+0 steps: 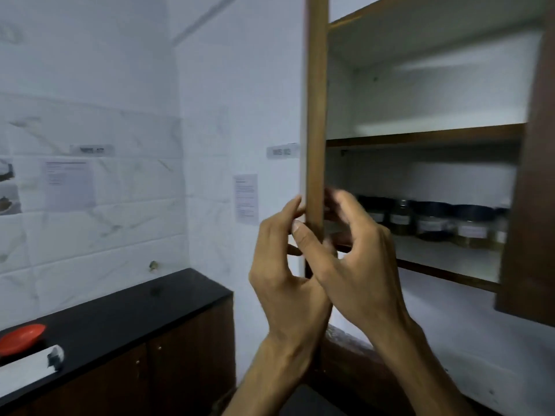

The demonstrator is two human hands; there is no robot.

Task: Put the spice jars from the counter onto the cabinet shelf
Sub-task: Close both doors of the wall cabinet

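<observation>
Gripping the edge of an open wooden cabinet door (pixel 315 115), a person is standing close to a wall cabinet with both bare hands raised in front of it. The left hand (pixel 282 265) is curling its fingers (pixel 292 207) around the door's thin edge, thumb on the near side, so it is closed on the door rather than on any jar. The right hand (pixel 357 259) is hovering just beside the door's inner side with its fingers (pixel 342 199) loosely bent and blurred; whether it is touching the door or holding nothing cannot be told. Behind the hands, a row of spice jars (pixel 432 222) with dark lids and pale labels is standing on the lower cabinet shelf (pixel 444 259), toward the back. The shelf above is looking bare. Down to the left, the black tabletop (pixel 126 307) is carrying only a red dish (pixel 21 337) and a white object near the frame's edge; no jars are showing there. Judging from this, the placing seems finished or nearly so, and the step in hand seems to be handling the door. The next move is probably swinging it shut, keeping fingertips clear of the closing edge.
</observation>
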